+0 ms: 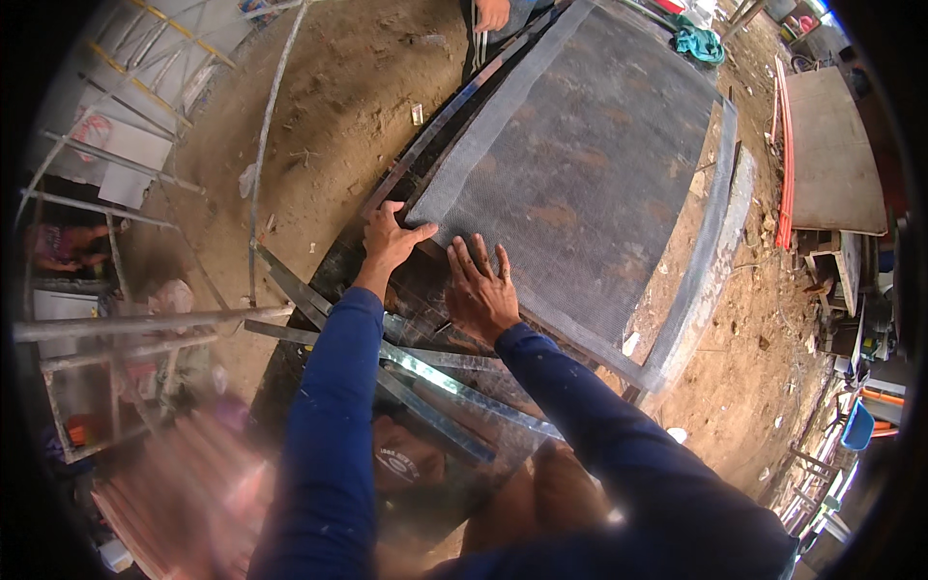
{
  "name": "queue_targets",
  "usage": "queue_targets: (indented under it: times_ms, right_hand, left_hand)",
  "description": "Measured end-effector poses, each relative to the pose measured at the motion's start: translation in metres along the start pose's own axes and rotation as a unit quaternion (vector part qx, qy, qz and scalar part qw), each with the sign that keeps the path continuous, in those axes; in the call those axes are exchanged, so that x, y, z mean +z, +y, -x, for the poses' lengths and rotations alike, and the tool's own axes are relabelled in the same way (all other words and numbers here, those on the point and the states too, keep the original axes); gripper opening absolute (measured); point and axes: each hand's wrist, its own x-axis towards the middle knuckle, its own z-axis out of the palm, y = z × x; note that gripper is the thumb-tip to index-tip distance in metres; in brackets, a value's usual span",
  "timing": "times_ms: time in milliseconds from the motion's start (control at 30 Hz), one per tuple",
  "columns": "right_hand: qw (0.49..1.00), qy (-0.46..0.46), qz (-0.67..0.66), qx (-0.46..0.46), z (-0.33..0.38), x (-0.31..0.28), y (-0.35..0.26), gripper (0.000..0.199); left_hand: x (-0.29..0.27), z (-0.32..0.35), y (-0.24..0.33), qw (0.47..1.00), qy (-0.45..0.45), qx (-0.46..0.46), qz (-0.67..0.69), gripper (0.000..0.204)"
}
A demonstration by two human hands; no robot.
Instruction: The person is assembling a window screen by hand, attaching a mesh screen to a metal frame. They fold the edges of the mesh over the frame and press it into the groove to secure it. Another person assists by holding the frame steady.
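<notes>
A large sheet of grey wire mesh [580,164] lies over a metal frame [720,242] on the dirt ground. My left hand [390,240] grips the mesh's near left corner where it meets the frame's left bar. My right hand [480,290] lies flat with fingers spread on the near edge of the mesh, just right of the left hand. Both my arms wear dark blue sleeves. At the far end another person's hand [491,14] rests near the frame's far corner.
Flat metal strips [425,372] lie crossed under my arms. Metal pipes and a ladder-like rack [116,324] stand at left. A brown board with orange strips [831,145] lies at right, a teal cloth [699,43] beyond the frame, and a blue tub [857,425] at far right.
</notes>
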Motion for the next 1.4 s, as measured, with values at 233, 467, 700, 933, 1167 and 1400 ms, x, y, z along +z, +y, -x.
queue_targets:
  times_ms: [233, 467, 700, 933, 1167, 1400]
  right_hand:
    - [0.999, -0.034, 0.016, 0.006, -0.001, -0.008, -0.003, 0.076]
    - [0.972, 0.164, -0.107, 0.130, 0.098, -0.051, 0.057, 0.072]
    - [0.712, 0.221, -0.186, 0.640, 0.357, -0.064, 0.236, 0.053]
    - [0.657, 0.187, -0.448, 0.577, 0.380, -0.044, 0.229, 0.060]
    - [0.650, 0.250, -0.510, 0.504, 0.378, -0.063, 0.212, 0.053]
    - [0.669, 0.222, -0.492, 0.511, 0.381, -0.033, 0.210, 0.062]
  left_hand:
    - [0.000, 0.017, 0.029, 0.996, 0.030, -0.032, -0.080, 0.093]
    - [-0.005, 0.029, 0.036, 0.981, 0.075, 0.067, -0.167, 0.085]
    - [0.012, 0.018, 0.030, 0.985, 0.126, 0.086, -0.081, 0.070]
    - [0.002, -0.013, -0.003, 0.975, -0.054, 0.009, 0.214, 0.072]
    - [-0.015, -0.013, 0.005, 0.956, -0.105, -0.050, 0.268, 0.063]
    - [-0.036, -0.002, 0.010, 0.935, -0.044, -0.067, 0.344, 0.049]
